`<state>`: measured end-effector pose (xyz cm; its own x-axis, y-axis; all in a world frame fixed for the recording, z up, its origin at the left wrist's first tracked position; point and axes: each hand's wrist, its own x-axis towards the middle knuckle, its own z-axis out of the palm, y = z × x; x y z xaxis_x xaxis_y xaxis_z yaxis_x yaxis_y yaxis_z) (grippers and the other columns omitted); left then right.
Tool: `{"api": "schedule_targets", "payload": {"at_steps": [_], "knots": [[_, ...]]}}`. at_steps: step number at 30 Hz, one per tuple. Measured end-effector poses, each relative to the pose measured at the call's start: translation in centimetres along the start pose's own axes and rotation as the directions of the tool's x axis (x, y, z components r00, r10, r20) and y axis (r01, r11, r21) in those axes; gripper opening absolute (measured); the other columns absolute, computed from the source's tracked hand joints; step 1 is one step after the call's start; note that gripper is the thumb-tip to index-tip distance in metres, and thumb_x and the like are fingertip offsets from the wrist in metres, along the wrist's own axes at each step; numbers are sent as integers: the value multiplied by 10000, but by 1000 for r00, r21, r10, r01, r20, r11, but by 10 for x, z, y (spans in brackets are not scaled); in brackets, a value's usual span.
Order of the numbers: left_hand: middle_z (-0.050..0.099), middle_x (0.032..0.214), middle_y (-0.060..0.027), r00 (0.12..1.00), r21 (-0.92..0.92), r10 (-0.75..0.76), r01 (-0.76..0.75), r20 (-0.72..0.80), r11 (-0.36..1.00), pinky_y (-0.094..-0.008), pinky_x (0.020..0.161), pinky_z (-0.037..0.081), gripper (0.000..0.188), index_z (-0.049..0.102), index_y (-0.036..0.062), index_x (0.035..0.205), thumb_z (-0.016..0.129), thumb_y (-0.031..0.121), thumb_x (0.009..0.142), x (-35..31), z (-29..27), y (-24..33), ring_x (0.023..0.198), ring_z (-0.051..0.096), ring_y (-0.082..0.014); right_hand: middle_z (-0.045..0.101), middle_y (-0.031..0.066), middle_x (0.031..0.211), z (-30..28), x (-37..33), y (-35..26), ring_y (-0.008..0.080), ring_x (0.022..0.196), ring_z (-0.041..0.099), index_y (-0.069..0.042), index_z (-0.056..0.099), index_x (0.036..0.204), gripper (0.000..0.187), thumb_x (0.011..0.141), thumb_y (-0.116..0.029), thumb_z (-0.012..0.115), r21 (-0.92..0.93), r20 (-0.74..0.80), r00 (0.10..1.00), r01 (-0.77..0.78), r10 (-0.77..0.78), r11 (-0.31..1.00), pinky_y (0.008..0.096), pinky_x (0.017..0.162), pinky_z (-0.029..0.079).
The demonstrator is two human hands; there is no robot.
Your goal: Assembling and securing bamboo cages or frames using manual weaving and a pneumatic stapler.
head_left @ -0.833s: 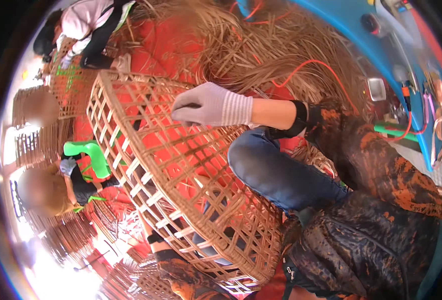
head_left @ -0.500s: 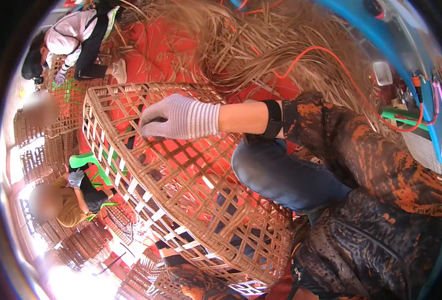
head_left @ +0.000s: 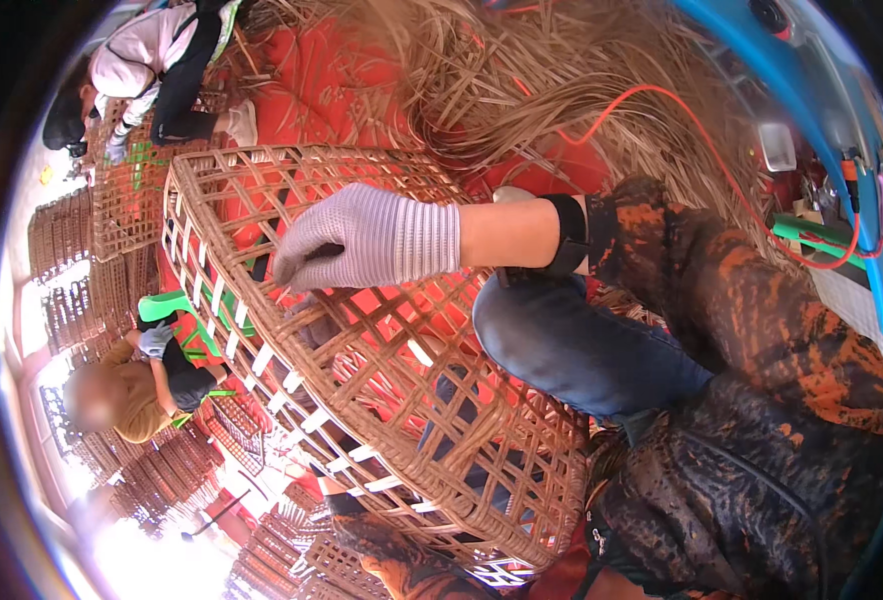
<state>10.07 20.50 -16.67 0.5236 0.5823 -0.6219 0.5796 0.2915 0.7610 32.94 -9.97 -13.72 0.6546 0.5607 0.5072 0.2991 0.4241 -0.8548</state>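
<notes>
A large brown woven basket [head_left: 432, 450], an open lattice of strips with white strips along one edge, lies tilted across the middle in front of me. My right hand [head_left: 362, 240], in a pale striped knit glove, rests over its upper lattice. Thumb and fingertips are pinched together at the woven ridge; what they hold, if anything, is too small to make out. Through the openings below it, a greyish shape that looks like my left hand [head_left: 314, 322] shows behind the weave, its fingers hidden. My left sleeve [head_left: 402, 560] enters low, beside the basket's underside.
Loose brown strips [head_left: 562, 90] lie heaped on the red floor [head_left: 332, 80], with an orange cord [head_left: 652, 90] across them. My jeans-clad knee [head_left: 562, 340] touches the basket's side. Two people work at the left, near a green stool [head_left: 167, 305] and stacked woven panels [head_left: 62, 240].
My right hand has shifted slightly down along the ridge, its fingertips closer together. The whole view has moved a little, with the basket's far end now higher.
</notes>
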Motion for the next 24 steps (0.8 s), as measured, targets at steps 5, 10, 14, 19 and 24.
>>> {"api": "schedule_targets", "payload": {"at_steps": [5,10,14,19,24], "knots": [[627,896,-36,1000,3,14,-14,-20,1000,-316,682,491,471,592,26,1152,543,420,898,-2,-8,3,755,589,-167,689,79,936,19,0,3,186,885,656,-60,686,996,188,858,-186,663,-117,36,985,171,-168,978,305,798,509],[625,893,-34,999,8,46,-46,-6,999,-314,678,488,467,595,23,1146,545,415,897,1,-1,6,749,585,-163,687,57,924,16,3,5,157,867,653,-85,689,982,170,869,-198,633,76,181,981,-87,72,993,296,767,508],[623,891,-33,993,32,118,-117,-17,993,-312,674,485,464,597,20,1142,546,411,897,-1,7,18,744,582,-160,672,56,905,5,13,-5,154,873,635,-55,636,991,155,919,-186,597,510,126,980,-195,151,838,310,776,506],[621,889,-31,667,385,741,-666,-77,639,-309,669,482,459,600,17,1136,547,406,896,-42,19,98,737,578,-156,644,20,811,-3,17,-19,97,766,601,-36,626,991,178,932,-198,579,514,228,935,-352,271,782,271,726,496],[615,872,-33,640,614,769,-613,15,498,-167,533,348,273,611,-27,1144,539,126,930,-158,71,157,624,454,-35,664,21,774,18,24,-7,82,694,591,-19,694,1001,287,858,-266,663,220,316,861,-475,398,852,253,661,499]]}}
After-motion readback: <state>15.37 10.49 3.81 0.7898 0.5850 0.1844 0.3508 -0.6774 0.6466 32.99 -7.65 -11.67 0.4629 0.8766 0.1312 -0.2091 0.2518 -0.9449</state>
